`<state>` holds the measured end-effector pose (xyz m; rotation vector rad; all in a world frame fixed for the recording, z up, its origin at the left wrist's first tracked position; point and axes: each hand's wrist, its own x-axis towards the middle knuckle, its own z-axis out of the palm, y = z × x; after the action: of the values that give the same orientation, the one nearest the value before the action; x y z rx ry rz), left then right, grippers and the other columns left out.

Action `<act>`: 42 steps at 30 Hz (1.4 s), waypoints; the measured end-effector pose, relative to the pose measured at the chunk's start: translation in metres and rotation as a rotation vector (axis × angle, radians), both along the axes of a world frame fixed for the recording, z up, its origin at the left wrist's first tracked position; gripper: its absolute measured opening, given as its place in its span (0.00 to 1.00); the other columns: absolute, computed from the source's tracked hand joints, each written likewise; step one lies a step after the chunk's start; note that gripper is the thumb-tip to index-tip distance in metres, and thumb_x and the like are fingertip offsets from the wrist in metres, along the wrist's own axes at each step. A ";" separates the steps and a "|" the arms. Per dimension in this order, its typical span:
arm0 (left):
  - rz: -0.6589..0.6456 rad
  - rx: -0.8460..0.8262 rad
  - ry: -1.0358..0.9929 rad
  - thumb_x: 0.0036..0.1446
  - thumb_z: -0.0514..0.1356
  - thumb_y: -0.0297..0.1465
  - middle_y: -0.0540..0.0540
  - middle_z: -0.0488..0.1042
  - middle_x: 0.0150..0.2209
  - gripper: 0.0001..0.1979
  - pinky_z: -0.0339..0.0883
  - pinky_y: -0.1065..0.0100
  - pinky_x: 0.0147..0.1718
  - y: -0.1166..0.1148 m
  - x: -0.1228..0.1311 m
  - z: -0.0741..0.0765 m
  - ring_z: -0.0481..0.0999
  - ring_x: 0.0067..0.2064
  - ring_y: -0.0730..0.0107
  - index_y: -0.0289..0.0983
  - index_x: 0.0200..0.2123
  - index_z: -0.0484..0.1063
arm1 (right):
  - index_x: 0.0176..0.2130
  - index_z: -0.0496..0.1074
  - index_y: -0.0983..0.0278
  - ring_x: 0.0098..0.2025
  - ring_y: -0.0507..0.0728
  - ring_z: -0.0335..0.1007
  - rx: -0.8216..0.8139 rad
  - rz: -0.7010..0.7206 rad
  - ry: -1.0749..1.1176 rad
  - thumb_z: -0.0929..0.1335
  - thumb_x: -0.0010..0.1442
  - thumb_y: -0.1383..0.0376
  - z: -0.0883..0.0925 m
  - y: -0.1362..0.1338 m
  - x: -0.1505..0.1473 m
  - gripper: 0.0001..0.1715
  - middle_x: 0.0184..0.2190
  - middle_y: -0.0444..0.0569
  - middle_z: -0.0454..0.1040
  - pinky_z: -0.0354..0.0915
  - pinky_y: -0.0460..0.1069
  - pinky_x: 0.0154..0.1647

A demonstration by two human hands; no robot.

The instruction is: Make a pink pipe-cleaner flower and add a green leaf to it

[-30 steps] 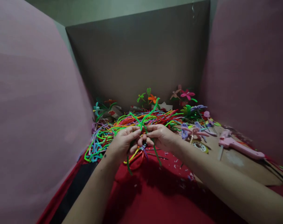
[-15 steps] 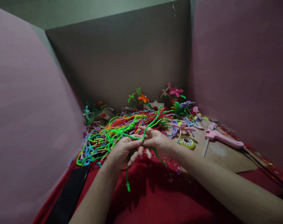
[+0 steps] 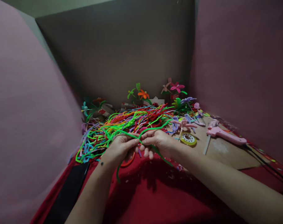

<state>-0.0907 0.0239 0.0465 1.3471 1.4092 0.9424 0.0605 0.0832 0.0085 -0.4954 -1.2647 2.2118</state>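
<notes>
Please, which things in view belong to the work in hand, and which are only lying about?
In work:
green pipe cleaners, pinched by left hand and right hand
coloured pipe cleaner pile, probably

Lying about, seemingly:
glue gun
tape roll
cardboard
flowers

Dark panel [image 3: 122, 53] between pink panels [image 3: 244, 62]

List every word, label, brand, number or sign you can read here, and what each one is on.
None can be read.
Box at the back with a red-and-white patch: any print is too small and dim.
Pink glue gun: no legible lettering.
Yellow roll with a white hub: no legible marking.
</notes>
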 end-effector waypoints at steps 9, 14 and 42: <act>-0.070 -0.032 -0.087 0.50 0.59 0.35 0.51 0.69 0.16 0.10 0.48 0.78 0.08 -0.002 0.000 -0.005 0.57 0.10 0.82 0.32 0.28 0.69 | 0.29 0.65 0.68 0.15 0.48 0.65 -0.041 -0.198 -0.009 0.67 0.45 0.76 0.006 -0.009 -0.002 0.09 0.17 0.44 0.72 0.52 0.39 0.11; -0.064 -0.042 -0.178 0.49 0.61 0.34 0.50 0.71 0.18 0.11 0.49 0.78 0.08 -0.002 -0.001 -0.010 0.60 0.11 0.81 0.32 0.33 0.68 | 0.28 0.66 0.67 0.15 0.48 0.64 -0.008 -0.173 -0.028 0.70 0.42 0.72 0.003 -0.008 0.000 0.10 0.18 0.45 0.72 0.48 0.39 0.11; 0.107 0.150 0.099 0.44 0.62 0.30 0.52 0.69 0.19 0.10 0.53 0.75 0.19 -0.009 0.006 0.003 0.60 0.20 0.78 0.33 0.32 0.77 | 0.23 0.66 0.67 0.12 0.45 0.57 0.047 -0.225 -0.037 0.66 0.49 0.66 -0.003 -0.013 -0.005 0.07 0.16 0.41 0.66 0.45 0.40 0.11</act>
<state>-0.0850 0.0153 0.0496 1.4584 1.5227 1.0826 0.0556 0.0698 0.0058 -0.6304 -1.2138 1.9899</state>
